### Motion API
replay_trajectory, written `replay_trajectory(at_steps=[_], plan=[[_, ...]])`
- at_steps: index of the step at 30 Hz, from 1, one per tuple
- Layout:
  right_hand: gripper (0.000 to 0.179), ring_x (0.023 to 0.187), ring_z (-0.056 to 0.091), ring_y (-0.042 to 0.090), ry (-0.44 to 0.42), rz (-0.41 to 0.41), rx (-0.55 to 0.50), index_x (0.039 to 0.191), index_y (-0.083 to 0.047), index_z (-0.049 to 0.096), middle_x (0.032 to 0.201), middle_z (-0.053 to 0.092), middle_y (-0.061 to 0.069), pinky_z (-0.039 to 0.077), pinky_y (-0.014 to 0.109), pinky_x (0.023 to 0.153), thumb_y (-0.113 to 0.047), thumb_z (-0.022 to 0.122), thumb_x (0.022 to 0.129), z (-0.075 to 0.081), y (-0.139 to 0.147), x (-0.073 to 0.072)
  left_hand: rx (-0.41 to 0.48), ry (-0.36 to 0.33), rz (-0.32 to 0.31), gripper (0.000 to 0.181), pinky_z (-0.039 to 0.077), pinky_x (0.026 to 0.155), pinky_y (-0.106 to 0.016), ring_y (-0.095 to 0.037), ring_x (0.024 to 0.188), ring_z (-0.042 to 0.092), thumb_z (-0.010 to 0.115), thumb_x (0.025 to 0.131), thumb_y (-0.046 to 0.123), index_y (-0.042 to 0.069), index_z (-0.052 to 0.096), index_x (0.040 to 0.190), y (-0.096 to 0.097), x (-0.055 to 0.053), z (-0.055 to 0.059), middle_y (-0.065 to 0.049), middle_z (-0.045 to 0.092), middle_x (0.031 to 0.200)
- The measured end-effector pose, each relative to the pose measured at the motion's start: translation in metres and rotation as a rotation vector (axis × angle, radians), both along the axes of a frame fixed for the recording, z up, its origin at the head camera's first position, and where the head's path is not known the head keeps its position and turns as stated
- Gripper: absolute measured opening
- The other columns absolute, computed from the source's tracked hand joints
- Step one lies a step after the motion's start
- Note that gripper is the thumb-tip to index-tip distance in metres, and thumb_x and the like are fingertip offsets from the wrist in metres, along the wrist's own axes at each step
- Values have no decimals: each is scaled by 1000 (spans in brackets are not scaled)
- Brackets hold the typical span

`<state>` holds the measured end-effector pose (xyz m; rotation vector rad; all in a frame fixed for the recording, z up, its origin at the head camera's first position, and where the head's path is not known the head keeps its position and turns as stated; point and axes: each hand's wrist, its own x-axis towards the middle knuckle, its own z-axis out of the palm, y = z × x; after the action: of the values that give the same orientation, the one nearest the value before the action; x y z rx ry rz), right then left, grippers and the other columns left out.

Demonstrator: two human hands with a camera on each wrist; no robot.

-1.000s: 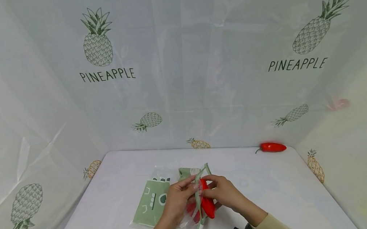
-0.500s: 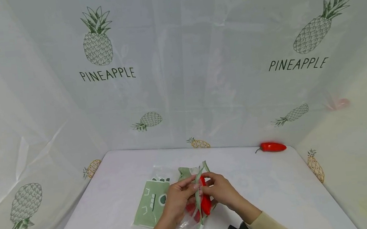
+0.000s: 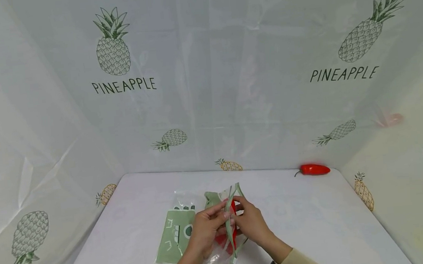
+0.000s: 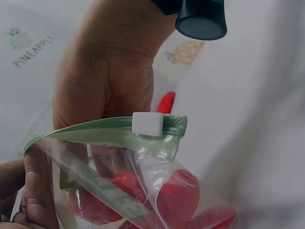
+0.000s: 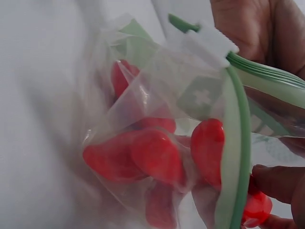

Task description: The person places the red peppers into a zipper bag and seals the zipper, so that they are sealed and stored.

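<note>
Between both hands stands a clear zip bag (image 3: 212, 198) with green edging, its mouth spread apart. My left hand (image 3: 205, 227) pinches the bag's green rim. From the right, my right hand (image 3: 252, 221) holds a red chili pepper (image 5: 258, 209) at the opening, fingers and thumb around it; the pepper is partly inside. Several more red chili peppers (image 5: 155, 155) show through the plastic. A white slider (image 4: 147, 124) sits at one end of the zip. In the head view, the left fingers and green rim hide much of the held pepper.
Left of the bag lies a green packet (image 3: 172, 240) with a cartoon face, in clear plastic. Another red chili pepper (image 3: 314, 169) rests at the table's far right corner. White sheeting (image 3: 207, 86) with pineapple prints rises behind the white table (image 3: 318, 227).
The right hand has moved left with the chili pepper, which has gone from beside the rim into the bag's mouth. The left hand keeps its grip on the rim.
</note>
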<state>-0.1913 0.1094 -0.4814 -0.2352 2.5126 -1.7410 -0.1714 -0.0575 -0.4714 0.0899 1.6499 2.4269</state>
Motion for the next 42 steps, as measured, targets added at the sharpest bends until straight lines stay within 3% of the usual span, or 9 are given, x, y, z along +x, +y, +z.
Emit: replay_trajectory(at_steps=[8, 18, 25, 33, 38, 42], plan=[[63, 80, 74, 19, 21, 6, 39, 148, -3, 52, 118, 68, 22, 64, 35, 54, -2, 76, 90, -1, -2, 3, -10, 3, 12, 46, 66, 77, -28, -12, 81, 77, 73, 98, 3, -5, 62, 142, -1, -1, 0, -7, 75, 98], [55, 85, 75, 18, 61, 44, 196, 144, 0, 58, 112, 74, 16, 60, 30, 60, -15, 76, 94, -1, -3, 3, 1, 18, 9, 47, 65, 77, -28, -13, 83, 77, 72, 98, 1, -9, 60, 143, -3, -1, -1, -7, 77, 101], [55, 83, 74, 19, 49, 89, 195, 143, 2, 58, 112, 75, 19, 61, 32, 61, -16, 73, 93, 1, -6, 4, -8, 26, 16, 48, 65, 79, -28, -13, 88, 78, 71, 99, 2, -8, 58, 144, -5, 0, -1, -11, 77, 106], [50, 76, 70, 13, 111, 34, 239, 141, -1, 61, 107, 69, 14, 58, 26, 54, -17, 75, 95, 0, -4, 4, -13, 11, 59, 46, 65, 74, -26, -11, 82, 75, 70, 99, 1, -6, 60, 144, -6, -2, 0, 0, 72, 96], [59, 68, 67, 12, 112, 5, 224, 142, 4, 59, 109, 64, 18, 57, 24, 49, -19, 79, 93, 3, -2, 5, 15, -16, 90, 47, 65, 74, -25, -12, 80, 76, 71, 99, 3, -4, 61, 144, -8, -3, 1, -2, 73, 96], [54, 62, 64, 12, 143, -52, 249, 137, 3, 63, 109, 66, 19, 56, 25, 49, -22, 79, 91, 8, 0, 5, 29, -17, 95, 48, 65, 74, -25, -12, 81, 76, 72, 99, 4, -4, 60, 144, -8, -3, 2, -3, 74, 96]])
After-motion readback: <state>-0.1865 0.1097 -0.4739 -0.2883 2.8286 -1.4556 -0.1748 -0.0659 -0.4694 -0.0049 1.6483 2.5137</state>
